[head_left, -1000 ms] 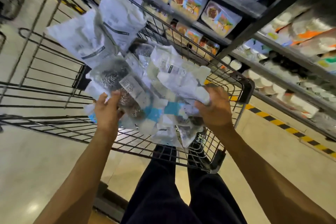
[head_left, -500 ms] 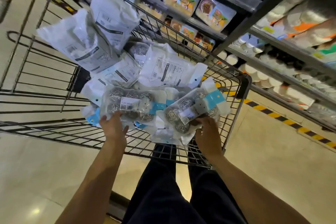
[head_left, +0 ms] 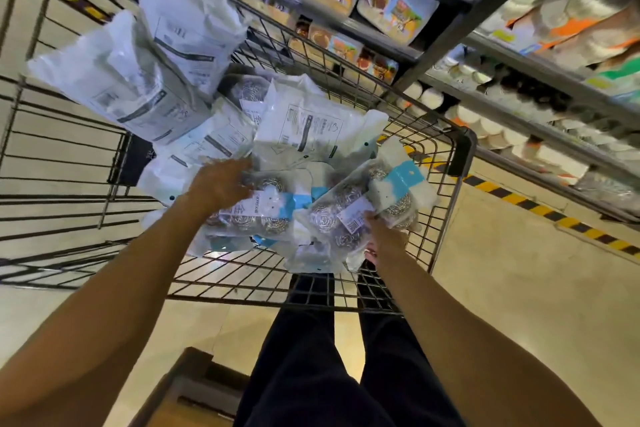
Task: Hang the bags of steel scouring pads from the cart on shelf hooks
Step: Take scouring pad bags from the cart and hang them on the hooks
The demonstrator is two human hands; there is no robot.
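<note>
since the right hand [head_left: 385, 236] pinches its bag [head_left: 349, 215] by the lower edge, thumb on the label and fingers underneath, the blue header [head_left: 403, 177] points up and away, probably so its hole is free for a hook. that bag sits tilted over the near right corner of the cart [head_left: 458, 152], not yet out of it. the left hand [head_left: 219, 184] lies across the top of a second bag [head_left: 268, 215] just beside the first. blur hides its fingers, so i cannot tell whether they close on anything. both bags lie among white packs [head_left: 301, 125] heaped in the basket. the shelf [head_left: 450, 42] stands near on the right, and no hook shows. i judge this the picking-up step, with hanging not begun.
</note>
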